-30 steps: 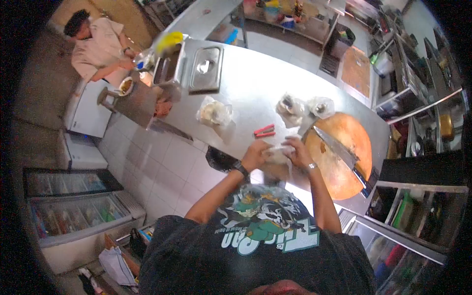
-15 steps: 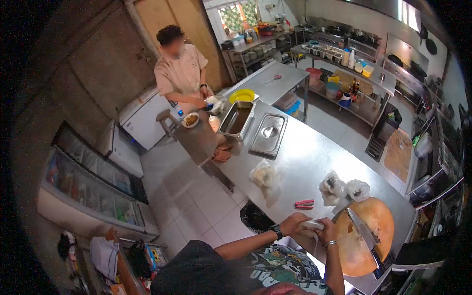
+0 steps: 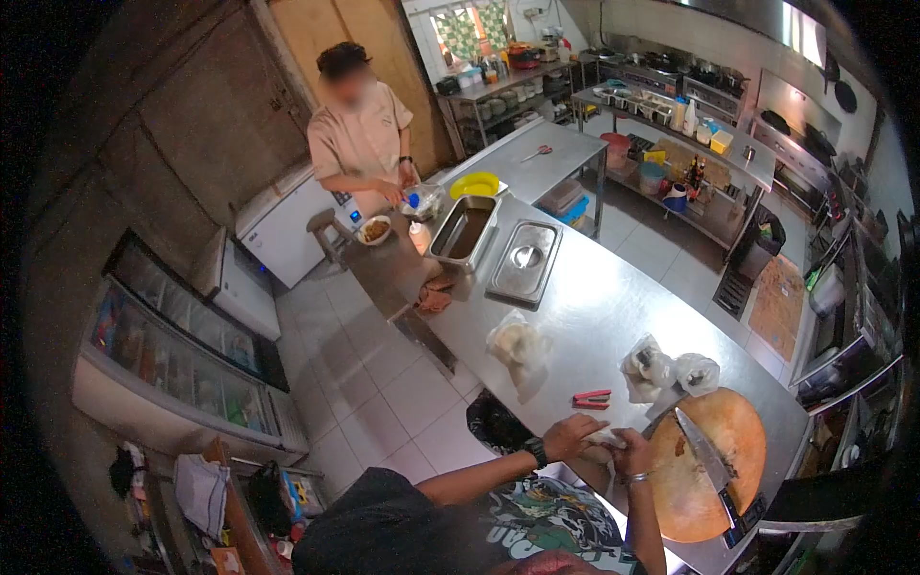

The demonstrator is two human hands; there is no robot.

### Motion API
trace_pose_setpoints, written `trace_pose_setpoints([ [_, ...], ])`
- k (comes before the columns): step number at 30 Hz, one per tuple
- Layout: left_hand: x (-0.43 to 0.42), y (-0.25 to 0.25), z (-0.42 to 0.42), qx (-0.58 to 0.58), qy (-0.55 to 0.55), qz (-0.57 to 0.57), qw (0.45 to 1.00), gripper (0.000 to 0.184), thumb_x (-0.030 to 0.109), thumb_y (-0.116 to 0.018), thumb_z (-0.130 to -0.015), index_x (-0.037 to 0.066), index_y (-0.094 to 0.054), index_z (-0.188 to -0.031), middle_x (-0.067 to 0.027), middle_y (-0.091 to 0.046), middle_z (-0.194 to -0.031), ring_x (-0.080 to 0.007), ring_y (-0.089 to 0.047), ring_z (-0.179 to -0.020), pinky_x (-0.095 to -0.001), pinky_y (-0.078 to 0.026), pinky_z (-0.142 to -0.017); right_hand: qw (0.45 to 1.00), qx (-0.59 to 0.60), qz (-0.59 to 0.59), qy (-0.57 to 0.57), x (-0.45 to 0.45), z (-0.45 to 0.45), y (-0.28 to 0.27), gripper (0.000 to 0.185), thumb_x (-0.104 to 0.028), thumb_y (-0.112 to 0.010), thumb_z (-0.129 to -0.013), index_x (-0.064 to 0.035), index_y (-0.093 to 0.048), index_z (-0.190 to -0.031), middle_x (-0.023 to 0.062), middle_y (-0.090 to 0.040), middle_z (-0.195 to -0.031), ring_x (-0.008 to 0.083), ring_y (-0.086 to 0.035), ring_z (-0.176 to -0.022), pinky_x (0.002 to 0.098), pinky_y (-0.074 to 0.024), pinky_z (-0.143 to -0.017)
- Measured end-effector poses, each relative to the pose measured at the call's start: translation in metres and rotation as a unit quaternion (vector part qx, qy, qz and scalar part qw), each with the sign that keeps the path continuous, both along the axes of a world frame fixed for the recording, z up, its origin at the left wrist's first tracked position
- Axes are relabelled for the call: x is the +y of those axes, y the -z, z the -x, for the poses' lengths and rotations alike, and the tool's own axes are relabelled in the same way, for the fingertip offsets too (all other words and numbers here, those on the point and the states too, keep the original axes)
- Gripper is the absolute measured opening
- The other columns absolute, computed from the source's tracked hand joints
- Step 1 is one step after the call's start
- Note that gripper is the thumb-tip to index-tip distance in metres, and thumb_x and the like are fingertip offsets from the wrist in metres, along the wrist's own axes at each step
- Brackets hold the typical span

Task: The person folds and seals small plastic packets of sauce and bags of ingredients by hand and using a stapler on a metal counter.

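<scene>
My left hand [image 3: 569,439], with a dark watch on its wrist, and my right hand [image 3: 632,453], wearing a bracelet, meet at the near edge of the steel table. Between them they pinch a small white plastic packet [image 3: 605,438]; the fingers partly cover it. Just beyond lies a pink-and-black tool that looks like a stapler [image 3: 591,400]. To the right, a large knife [image 3: 701,450] rests across a round wooden chopping board [image 3: 678,489]. Filled clear plastic bags [image 3: 648,368] sit behind the board, and another plastic bag [image 3: 518,343] lies farther left.
A lidded steel pan [image 3: 524,261] and an open pan of brown liquid [image 3: 464,233] stand farther along the table [image 3: 613,316]. At its far end a co-worker [image 3: 359,134] handles a clear bag, beside a yellow bowl [image 3: 475,184] and a bowl of food [image 3: 374,230].
My fingers have shifted around the white packet, covering more of it, and my right hand has turned slightly. The co-worker's head is raised a little and their hands have moved at the clear bag.
</scene>
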State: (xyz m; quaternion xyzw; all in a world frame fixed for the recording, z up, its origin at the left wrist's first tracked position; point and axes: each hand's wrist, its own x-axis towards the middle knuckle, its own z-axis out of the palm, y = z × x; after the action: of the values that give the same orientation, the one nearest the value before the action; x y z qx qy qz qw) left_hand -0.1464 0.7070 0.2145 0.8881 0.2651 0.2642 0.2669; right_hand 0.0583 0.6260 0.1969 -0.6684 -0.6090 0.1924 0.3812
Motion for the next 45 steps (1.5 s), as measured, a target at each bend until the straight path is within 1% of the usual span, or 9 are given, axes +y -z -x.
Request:
trace_pose_setpoints([
  [6, -0.004, -0.022, 0.004, -0.124, 0.007, 0.161, 0.979, 0.084, 0.011, -0.08, -0.071, 0.013, -0.04, -0.146, -0.0129, -0.053, -0.135, -0.0269, -0.058, -0.115, -0.0387, -0.048, -0.099, 1.0, -0.001, 0.027, 0.005, -0.004, 0.002, -0.011, 0.038, -0.019, -0.088, -0.064, -0.0058, -0.071, -0.095, 0.012, -0.07, -0.086, 0.0299, -0.069, -0.08, 0.0367, -0.0544, -0.071],
  [8, -0.007, -0.026, 0.0, -0.265, 0.004, 0.304, 0.915, 0.087, 0.031, -0.085, -0.074, 0.012, -0.039, -0.145, -0.0105, -0.052, -0.138, -0.0276, -0.057, -0.121, -0.0411, -0.045, -0.103, 0.999, 0.021, 0.008, -0.037, -0.003, -0.004, 0.001, 0.058, -0.017, -0.089, -0.062, -0.0069, -0.065, -0.115, 0.0114, -0.069, -0.091, 0.0266, -0.069, -0.084, 0.0367, -0.0538, -0.072],
  [12, -0.004, 0.005, -0.009, -0.285, -0.028, 0.217, 0.933, 0.093, 0.015, -0.086, -0.069, 0.012, -0.035, -0.147, -0.0126, -0.045, -0.145, -0.0265, -0.051, -0.127, -0.04, -0.041, -0.107, 0.985, 0.139, 0.093, 0.032, -0.002, 0.003, -0.017, 0.085, -0.016, -0.089, -0.062, -0.0078, -0.049, -0.136, 0.0129, -0.064, -0.111, 0.0255, -0.064, -0.101, 0.0374, -0.0525, -0.085],
  [14, -0.005, 0.011, -0.007, -0.16, -0.028, 0.256, 0.953, 0.087, 0.017, -0.086, -0.071, 0.011, -0.039, -0.144, -0.0118, -0.047, -0.143, -0.0267, -0.049, -0.129, -0.0403, -0.039, -0.109, 0.969, 0.236, -0.067, 0.015, 0.001, 0.008, 0.0, 0.097, -0.019, -0.088, -0.067, -0.0114, -0.034, -0.147, 0.0165, -0.059, -0.119, 0.0304, -0.061, -0.105, 0.0384, -0.0513, -0.091],
  [18, -0.009, 0.02, -0.01, -0.121, -0.051, 0.371, 0.919, 0.074, 0.027, -0.084, -0.076, 0.01, -0.044, -0.136, -0.0086, -0.053, -0.138, -0.0252, -0.054, -0.124, -0.0393, -0.042, -0.106, 0.981, 0.188, 0.037, 0.031, -0.01, 0.001, 0.024, 0.094, -0.016, -0.086, -0.067, -0.0091, -0.034, -0.145, 0.0204, -0.048, -0.134, 0.0339, -0.055, -0.117, 0.0418, -0.0468, -0.1],
  [21, -0.009, 0.013, -0.014, -0.23, -0.06, 0.254, 0.938, 0.065, 0.028, -0.083, -0.078, 0.009, -0.047, -0.129, -0.0085, -0.057, -0.134, -0.0239, -0.054, -0.123, -0.0392, -0.043, -0.105, 0.983, 0.17, -0.01, 0.072, -0.008, 0.011, 0.008, 0.092, -0.017, -0.085, -0.069, -0.0051, -0.034, -0.144, 0.017, -0.047, -0.137, 0.0313, -0.05, -0.125, 0.0421, -0.0425, -0.106],
  [28, -0.004, 0.052, -0.017, -0.243, -0.053, 0.237, 0.939, 0.071, 0.015, -0.077, -0.078, 0.006, -0.042, -0.139, -0.0107, -0.055, -0.137, -0.0223, -0.05, -0.129, -0.0358, -0.038, -0.11, 0.985, 0.159, -0.032, 0.066, -0.004, 0.008, 0.041, 0.084, -0.007, -0.078, -0.071, -0.004, -0.036, -0.144, 0.0182, -0.048, -0.138, 0.0319, -0.047, -0.129, 0.0434, -0.04, -0.109],
  [32, -0.01, 0.025, -0.017, -0.299, -0.05, 0.309, 0.901, 0.062, -0.001, -0.076, -0.075, 0.01, -0.047, -0.128, -0.0081, -0.058, -0.131, -0.0196, -0.056, -0.119, -0.0335, -0.047, -0.1, 0.974, 0.214, -0.015, 0.075, -0.002, 0.014, 0.02, 0.096, -0.02, -0.089, -0.067, -0.0069, -0.035, -0.145, 0.0167, -0.052, -0.135, 0.0308, -0.053, -0.124, 0.043, -0.0437, -0.105],
  [45, -0.009, 0.027, -0.011, -0.205, -0.092, 0.387, 0.894, 0.062, 0.012, -0.087, -0.073, 0.012, -0.051, -0.124, -0.0094, -0.062, -0.12, -0.0182, -0.062, -0.107, -0.0326, -0.054, -0.09, 0.966, 0.245, -0.036, 0.072, -0.008, 0.022, -0.011, 0.097, -0.009, -0.088, -0.065, -0.0115, -0.035, -0.146, 0.0153, -0.051, -0.136, 0.0276, -0.055, -0.121, 0.039, -0.0471, -0.101],
])
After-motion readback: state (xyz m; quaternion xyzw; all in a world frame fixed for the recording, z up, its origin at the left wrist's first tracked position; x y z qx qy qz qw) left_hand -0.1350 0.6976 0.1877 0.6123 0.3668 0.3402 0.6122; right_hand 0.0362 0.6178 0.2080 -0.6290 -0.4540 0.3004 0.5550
